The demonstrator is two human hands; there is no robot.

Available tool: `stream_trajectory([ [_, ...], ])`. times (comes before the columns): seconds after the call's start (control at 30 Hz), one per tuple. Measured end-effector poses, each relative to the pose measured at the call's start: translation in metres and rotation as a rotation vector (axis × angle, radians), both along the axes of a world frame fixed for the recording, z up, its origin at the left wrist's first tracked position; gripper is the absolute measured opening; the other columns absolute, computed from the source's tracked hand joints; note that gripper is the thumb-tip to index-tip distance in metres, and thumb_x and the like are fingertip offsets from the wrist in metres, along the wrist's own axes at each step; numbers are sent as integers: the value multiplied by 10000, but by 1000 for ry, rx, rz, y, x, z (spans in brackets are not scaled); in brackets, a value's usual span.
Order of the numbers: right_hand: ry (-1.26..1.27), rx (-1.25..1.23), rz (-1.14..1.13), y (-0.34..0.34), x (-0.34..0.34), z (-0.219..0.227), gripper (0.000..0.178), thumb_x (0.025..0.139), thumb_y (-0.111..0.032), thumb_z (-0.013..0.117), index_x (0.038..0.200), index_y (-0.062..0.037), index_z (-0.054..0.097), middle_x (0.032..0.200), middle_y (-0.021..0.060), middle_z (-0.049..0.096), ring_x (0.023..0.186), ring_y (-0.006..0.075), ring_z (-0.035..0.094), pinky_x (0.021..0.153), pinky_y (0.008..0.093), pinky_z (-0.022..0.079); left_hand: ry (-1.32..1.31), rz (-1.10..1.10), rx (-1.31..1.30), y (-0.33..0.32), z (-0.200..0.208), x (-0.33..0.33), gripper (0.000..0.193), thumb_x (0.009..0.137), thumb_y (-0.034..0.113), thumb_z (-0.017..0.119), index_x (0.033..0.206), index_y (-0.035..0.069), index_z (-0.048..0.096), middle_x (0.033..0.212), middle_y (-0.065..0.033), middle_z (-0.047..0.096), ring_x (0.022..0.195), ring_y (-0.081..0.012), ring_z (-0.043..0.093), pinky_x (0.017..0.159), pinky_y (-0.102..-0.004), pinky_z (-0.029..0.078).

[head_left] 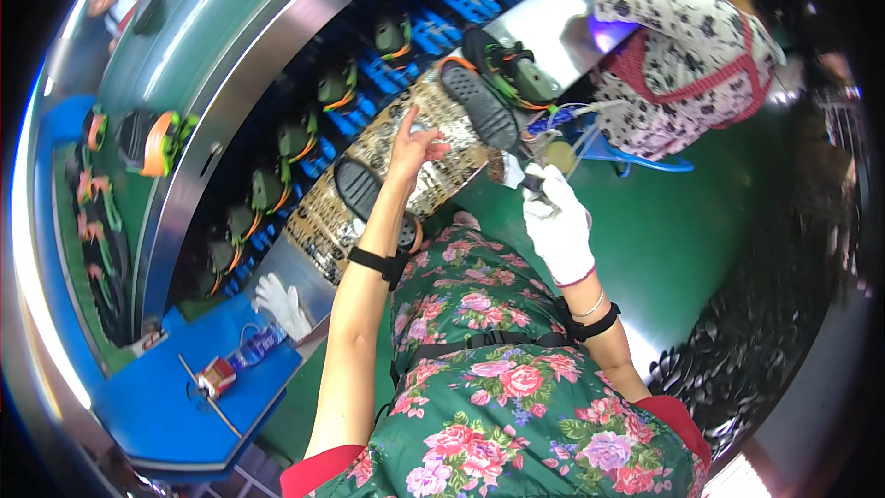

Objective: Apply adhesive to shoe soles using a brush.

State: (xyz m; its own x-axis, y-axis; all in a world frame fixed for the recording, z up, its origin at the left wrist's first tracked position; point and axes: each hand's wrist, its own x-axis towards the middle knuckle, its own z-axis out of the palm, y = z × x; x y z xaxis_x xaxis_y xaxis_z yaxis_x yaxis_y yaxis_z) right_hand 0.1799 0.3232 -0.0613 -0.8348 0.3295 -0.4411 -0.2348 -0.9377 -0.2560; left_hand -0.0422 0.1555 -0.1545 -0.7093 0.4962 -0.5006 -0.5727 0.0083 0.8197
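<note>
My bare left hand (pixel 412 149) rests with fingers spread on a worn patterned work board (pixel 387 166), between two black shoe soles. One sole (pixel 477 103) lies just to its upper right, the other sole (pixel 361 192) to its lower left. My right hand (pixel 558 224), in a white glove, grips a small brush (pixel 514 171) whose bristle end sits near the board's edge. Behind the upper sole stands a black and green shoe (pixel 516 69) with orange trim.
A conveyor (pixel 369 65) with blue slats carries several dark shoe uppers past the board. A person in a patterned top (pixel 682 55) works at the far right. A spare white glove (pixel 281 304) lies by a blue tray (pixel 166 387). Dark soles are heaped at the lower right (pixel 737 369).
</note>
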Motion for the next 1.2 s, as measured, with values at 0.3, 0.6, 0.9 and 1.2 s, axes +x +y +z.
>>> stream_trajectory([
  [0.3,-23,-1,169,-20,-41,-6,198,973,-32,596,1164,17,622,1107,113,650,808,92,543,600,179,453,317,222,-477,-73,10,-81,1040,856,-70,558,1640,275,-31,661,-67,612,493,-138,554,444,-290,455],
  [0.6,-50,73,286,-44,-57,-11,285,988,-43,578,1244,78,605,980,69,623,780,69,523,590,169,420,327,208,-453,-96,23,-81,809,932,54,626,1618,75,197,672,-26,590,533,-100,532,494,-262,434],
  [0.9,-30,67,440,-70,-82,1,273,979,-69,594,1235,28,605,1044,74,645,770,67,522,586,165,425,1011,788,-341,-205,193,-1,353,975,78,634,1321,10,635,805,-4,614,659,-77,549,660,-232,464],
  [1.2,203,604,644,-120,-84,21,259,963,-32,610,1214,-3,667,1156,88,690,992,133,640,823,261,520,1113,565,-766,-323,227,-119,296,881,215,827,1039,13,680,1027,-51,679,888,-120,619,829,-254,496],
])
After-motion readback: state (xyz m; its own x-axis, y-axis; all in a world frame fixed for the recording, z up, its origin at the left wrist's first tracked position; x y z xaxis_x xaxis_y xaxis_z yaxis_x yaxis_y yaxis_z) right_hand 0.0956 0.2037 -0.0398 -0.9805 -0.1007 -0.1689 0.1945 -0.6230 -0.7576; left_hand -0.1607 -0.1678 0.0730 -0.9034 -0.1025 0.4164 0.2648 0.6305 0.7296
